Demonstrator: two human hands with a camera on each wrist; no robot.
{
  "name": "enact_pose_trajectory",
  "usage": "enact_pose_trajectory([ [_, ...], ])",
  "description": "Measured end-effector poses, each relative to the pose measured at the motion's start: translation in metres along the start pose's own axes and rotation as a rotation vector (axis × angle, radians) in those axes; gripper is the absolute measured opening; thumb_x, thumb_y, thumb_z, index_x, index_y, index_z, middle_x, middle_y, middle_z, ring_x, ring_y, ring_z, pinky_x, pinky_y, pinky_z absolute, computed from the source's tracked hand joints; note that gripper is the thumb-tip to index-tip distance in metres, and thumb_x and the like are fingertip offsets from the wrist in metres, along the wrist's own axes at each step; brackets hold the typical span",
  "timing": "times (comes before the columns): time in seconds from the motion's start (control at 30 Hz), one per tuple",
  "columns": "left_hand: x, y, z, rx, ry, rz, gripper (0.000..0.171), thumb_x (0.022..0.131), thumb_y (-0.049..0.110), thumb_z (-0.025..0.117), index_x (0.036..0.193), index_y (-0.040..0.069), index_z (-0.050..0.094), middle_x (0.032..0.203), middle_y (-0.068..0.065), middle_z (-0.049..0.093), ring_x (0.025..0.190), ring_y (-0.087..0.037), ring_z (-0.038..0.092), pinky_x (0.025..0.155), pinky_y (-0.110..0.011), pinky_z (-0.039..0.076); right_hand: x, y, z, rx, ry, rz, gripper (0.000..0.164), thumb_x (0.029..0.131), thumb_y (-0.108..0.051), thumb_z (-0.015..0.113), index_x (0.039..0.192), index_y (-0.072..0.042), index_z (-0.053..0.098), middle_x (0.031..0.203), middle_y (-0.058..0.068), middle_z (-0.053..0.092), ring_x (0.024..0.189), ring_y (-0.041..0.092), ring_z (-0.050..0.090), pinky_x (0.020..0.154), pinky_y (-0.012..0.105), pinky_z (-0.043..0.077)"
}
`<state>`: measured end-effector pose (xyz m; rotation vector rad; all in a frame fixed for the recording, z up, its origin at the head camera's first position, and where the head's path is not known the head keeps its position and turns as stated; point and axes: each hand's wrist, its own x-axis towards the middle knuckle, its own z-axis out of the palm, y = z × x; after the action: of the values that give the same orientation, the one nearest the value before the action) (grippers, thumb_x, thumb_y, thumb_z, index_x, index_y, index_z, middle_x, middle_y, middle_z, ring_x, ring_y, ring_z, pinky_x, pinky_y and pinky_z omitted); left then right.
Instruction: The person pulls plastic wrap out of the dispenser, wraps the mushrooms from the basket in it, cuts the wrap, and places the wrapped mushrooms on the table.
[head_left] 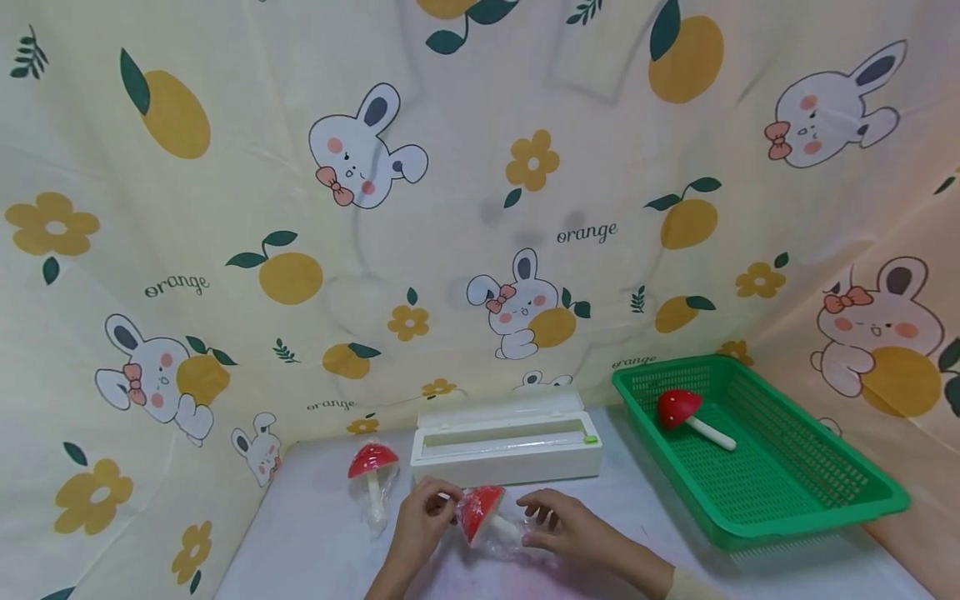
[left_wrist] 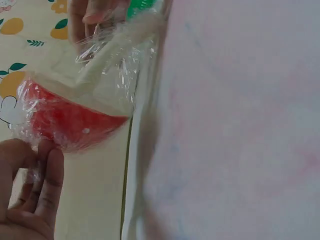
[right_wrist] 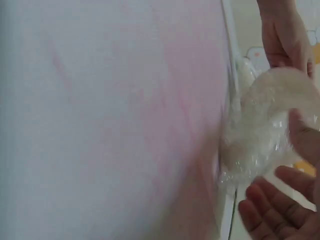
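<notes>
A toy mushroom with a red, white-spotted cap and a pale stem is loosely wrapped in clear cling film. My left hand pinches the film beside the cap, with the fingertips close to the red surface. On the stem side is my right hand, its fingers spread and slightly bent. In the right wrist view, its thumb lies over the film; whether it presses on it I cannot tell. Left of the hands, another film-wrapped mushroom lies on the table.
Behind the hands stands a white cling film dispenser, its lid raised and a green slider at its right end. A green plastic basket at the right holds an unwrapped red mushroom. A patterned curtain backs the white table.
</notes>
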<state>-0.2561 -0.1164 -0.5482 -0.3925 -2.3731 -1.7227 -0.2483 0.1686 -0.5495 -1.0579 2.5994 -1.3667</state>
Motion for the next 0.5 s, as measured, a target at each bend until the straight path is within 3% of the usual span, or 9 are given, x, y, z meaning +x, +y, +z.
enact_pose_trajectory([
  [0.17, -0.0010, -0.0055, -0.0004, 0.040, -0.025, -0.051, 0.010, 0.094, 0.009, 0.068, 0.101, 0.013, 0.074, 0.103, -0.007, 0.064, 0.077, -0.010, 0.066, 0.067, -0.024, 0.058, -0.0042, 0.0012, 0.0032, -0.025, -0.017, 0.053, 0.041, 0.087, -0.032, 0.077, 0.119, -0.010, 0.065, 0.100, -0.001, 0.066, 0.087, 0.012, 0.061, 0.071, 0.028, 0.054],
  [0.3, 0.0014, -0.0033, -0.0026, 0.075, -0.059, -0.086, 0.013, 0.094, 0.024, 0.072, 0.103, 0.015, 0.072, 0.107, -0.005, 0.067, 0.083, -0.013, 0.065, 0.067, -0.022, 0.056, -0.0014, 0.0002, 0.0038, 0.002, -0.060, 0.158, 0.038, 0.087, -0.030, 0.079, 0.119, -0.016, 0.065, 0.098, -0.006, 0.064, 0.082, 0.008, 0.059, 0.069, 0.026, 0.052],
  [0.43, 0.0043, -0.0037, -0.0040, 0.157, -0.084, -0.118, 0.011, 0.094, 0.030, 0.071, 0.102, 0.023, 0.069, 0.108, 0.002, 0.069, 0.088, -0.013, 0.064, 0.073, -0.023, 0.054, 0.0026, -0.0052, 0.0071, 0.018, -0.115, 0.285, 0.044, 0.082, -0.030, 0.084, 0.120, -0.022, 0.065, 0.096, -0.009, 0.062, 0.078, 0.009, 0.057, 0.067, 0.024, 0.050],
  [0.5, 0.0047, -0.0053, -0.0038, 0.188, -0.078, -0.114, 0.010, 0.094, 0.031, 0.070, 0.101, 0.024, 0.069, 0.104, 0.006, 0.070, 0.090, -0.012, 0.064, 0.075, -0.025, 0.054, 0.0039, -0.0074, 0.0091, 0.001, -0.131, 0.301, 0.049, 0.078, -0.031, 0.087, 0.121, -0.022, 0.064, 0.095, -0.010, 0.061, 0.079, 0.008, 0.056, 0.067, 0.024, 0.049],
])
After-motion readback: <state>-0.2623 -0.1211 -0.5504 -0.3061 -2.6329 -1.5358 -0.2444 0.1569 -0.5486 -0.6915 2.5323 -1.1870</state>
